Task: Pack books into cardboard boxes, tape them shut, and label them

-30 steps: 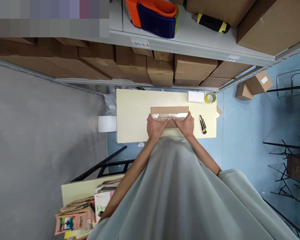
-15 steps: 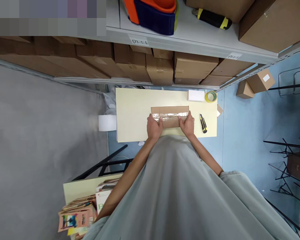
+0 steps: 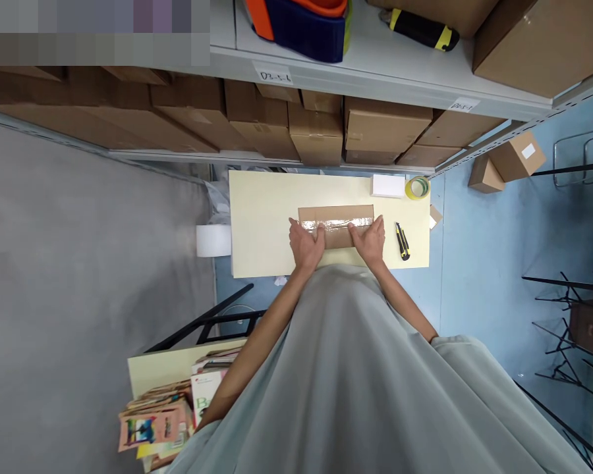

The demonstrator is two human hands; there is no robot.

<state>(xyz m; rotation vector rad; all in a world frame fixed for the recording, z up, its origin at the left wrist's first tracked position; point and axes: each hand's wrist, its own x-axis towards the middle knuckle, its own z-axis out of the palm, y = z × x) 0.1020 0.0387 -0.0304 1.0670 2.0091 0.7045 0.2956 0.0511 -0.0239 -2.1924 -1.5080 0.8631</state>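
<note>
A flat brown cardboard box (image 3: 337, 216) with a shiny strip of clear tape along it lies on the pale yellow table (image 3: 261, 224). My left hand (image 3: 307, 245) grips its left end, thumb on top. At the right end, my right hand (image 3: 369, 241) holds the box the same way, its thumb over the near part of the tape. To the right of that hand lies a black and yellow utility knife (image 3: 402, 241). A tape roll (image 3: 417, 188) and a white box (image 3: 388, 185) sit at the table's back right.
Above the table's far side stands a shelf (image 3: 375, 85) with cardboard boxes (image 3: 388, 125), a blue and orange holder (image 3: 304, 29) and another knife (image 3: 423, 30). A white roll (image 3: 214, 241) is at the table's left edge. Magazines (image 3: 153, 421) are stacked at the lower left.
Both thumbs have shifted slightly on the box, the right one leftward. The left fingers now stick out a little past the box's left end. The whole view has moved slightly.
</note>
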